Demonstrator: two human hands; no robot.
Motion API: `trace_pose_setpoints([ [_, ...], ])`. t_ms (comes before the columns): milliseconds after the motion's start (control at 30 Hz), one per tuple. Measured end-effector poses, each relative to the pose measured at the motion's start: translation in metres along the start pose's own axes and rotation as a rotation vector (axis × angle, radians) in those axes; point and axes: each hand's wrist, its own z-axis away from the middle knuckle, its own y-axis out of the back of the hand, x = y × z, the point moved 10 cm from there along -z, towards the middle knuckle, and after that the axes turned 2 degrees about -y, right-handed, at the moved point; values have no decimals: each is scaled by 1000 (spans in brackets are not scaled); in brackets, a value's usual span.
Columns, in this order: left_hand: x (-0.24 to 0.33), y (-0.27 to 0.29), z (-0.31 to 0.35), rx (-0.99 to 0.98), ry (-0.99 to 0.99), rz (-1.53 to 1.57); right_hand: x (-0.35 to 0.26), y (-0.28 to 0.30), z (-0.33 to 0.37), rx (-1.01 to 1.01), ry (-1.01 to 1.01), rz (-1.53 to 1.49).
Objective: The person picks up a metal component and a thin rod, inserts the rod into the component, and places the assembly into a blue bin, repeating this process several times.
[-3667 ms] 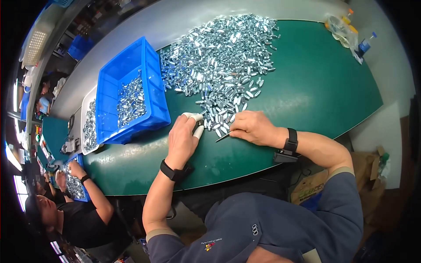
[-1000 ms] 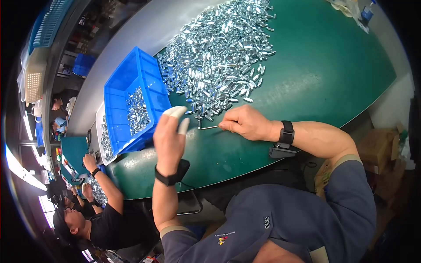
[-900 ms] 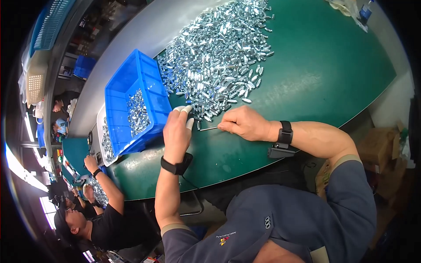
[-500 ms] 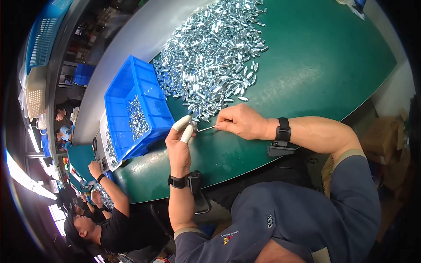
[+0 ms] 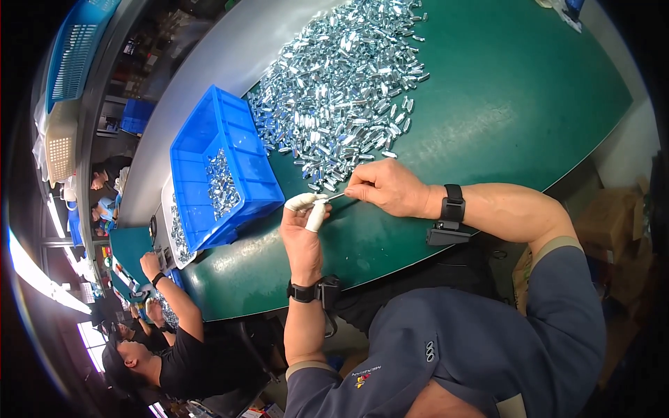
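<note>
My left hand (image 5: 303, 240) has white covers on its thumb and forefinger, which are pinched together on a small metal piece mostly hidden by the fingertips. My right hand (image 5: 387, 187) grips a thin metal rod (image 5: 337, 196) between thumb and fingers. The rod's far end meets the left fingertips, so the two hands work close together above the green table (image 5: 502, 132). Just beyond them spreads a large pile of shiny silver metal pieces (image 5: 341, 90), short and elongated.
Left of the pile stands a blue bin (image 5: 254, 167) with more silver pieces inside. A white tray (image 5: 182, 240) of pieces sits beside it. At the lower left a person in black (image 5: 188, 366) works at the same table. Cardboard boxes (image 5: 603, 223) are at the right.
My left hand has moved right, toward my right hand, and its fingertips have closed up at the rod's end. Less of the rod shows between the hands. My right hand has barely shifted.
</note>
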Motion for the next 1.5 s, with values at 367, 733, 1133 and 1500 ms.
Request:
trace_pose_setpoints([
  [367, -4, -5, 15, -21, 30, -123, 3, -9, 0, -73, 36, 83],
  [733, 28, 0, 29, -91, -72, -262, -20, -15, 8, -55, 184, 52],
  [1133, 159, 11, 13, 145, -885, -1323, 5, 3, 1, 34, 5, -49],
  [1500, 39, -23, -7, -125, -457, -1256, 6, -3, 3, -5, 2, -9],
])
